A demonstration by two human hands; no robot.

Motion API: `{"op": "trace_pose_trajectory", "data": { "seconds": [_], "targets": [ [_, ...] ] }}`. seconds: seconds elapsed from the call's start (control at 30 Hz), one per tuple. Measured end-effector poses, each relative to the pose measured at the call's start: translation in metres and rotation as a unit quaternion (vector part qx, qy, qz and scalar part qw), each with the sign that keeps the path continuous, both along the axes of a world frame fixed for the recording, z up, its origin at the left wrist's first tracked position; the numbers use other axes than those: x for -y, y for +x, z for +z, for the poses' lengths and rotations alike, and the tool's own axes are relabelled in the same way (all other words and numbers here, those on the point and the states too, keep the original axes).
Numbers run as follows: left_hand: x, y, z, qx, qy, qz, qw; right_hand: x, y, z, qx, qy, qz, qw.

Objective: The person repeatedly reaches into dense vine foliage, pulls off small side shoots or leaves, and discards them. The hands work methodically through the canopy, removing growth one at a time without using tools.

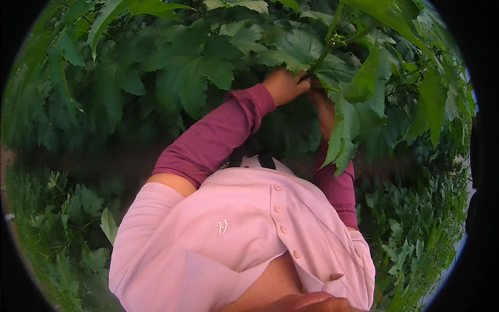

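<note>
My left hand [286, 86] is bent at the wrist, with its thumb and fingers closed around a green plant stem [320, 60]. That stem belongs to a leafy plant with broad, lobed, toothed leaves that look like okra. Just below and to the right is my right hand [324, 111], its fingertips close to the same stem under my left fingers. A hanging leaf [343, 130] covers part of the right wrist and sleeve, and shadow hides what those fingers do. Higher on the stem sits a small pale green bud cluster [337, 39].
Dense foliage [191, 70] spreads ahead and to both sides. Lower plants [405, 234] grow behind me at right, and more [74, 234] at left. A dark shaded strip [117, 160] runs between the rows. Something pale with dark straps [267, 162] is at my waist.
</note>
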State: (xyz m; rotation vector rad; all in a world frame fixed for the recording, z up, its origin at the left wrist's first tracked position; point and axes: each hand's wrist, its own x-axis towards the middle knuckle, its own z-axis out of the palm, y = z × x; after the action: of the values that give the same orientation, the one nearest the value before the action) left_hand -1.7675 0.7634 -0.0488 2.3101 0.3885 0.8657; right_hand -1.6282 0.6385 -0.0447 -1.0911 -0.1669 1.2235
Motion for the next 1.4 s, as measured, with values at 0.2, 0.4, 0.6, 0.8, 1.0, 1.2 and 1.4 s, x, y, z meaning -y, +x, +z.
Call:
{"op": "trace_pose_trajectory", "data": {
  "seconds": [0.2, 0.4, 0.6, 0.8, 1.0, 1.2, 1.4],
  "targets": [
    [0.026, -0.021, 0.031, -0.145, -0.046, 0.015, 0.988, -0.014, -0.003, -0.063, 0.466, -0.017, 0.161, 0.87],
    [0.023, -0.025, -0.037, 0.055, -0.19, 0.016, 0.98, -0.007, -0.003, -0.067, 0.486, -0.089, 0.238, 0.836],
    [0.027, -0.041, -0.081, -0.093, -0.202, 0.076, 0.972, 0.003, -0.009, -0.053, 0.523, -0.056, 0.279, 0.803],
    [0.018, -0.057, -0.084, -0.091, -0.202, 0.072, 0.973, 0.027, -0.009, -0.045, 0.698, 0.091, 0.212, 0.678],
    [0.017, -0.072, -0.081, -0.101, -0.19, 0.067, 0.974, 0.033, -0.004, -0.099, 0.696, 0.067, 0.29, 0.653],
    [-0.001, -0.083, -0.073, -0.106, -0.173, 0.053, 0.978, 0.017, -0.018, -0.069, 0.577, 0.095, 0.269, 0.765],
    [-0.019, -0.09, -0.041, -0.131, -0.118, -0.021, 0.984, -0.006, 0.004, -0.114, 0.707, 0.086, 0.248, 0.656]
  ]
}}
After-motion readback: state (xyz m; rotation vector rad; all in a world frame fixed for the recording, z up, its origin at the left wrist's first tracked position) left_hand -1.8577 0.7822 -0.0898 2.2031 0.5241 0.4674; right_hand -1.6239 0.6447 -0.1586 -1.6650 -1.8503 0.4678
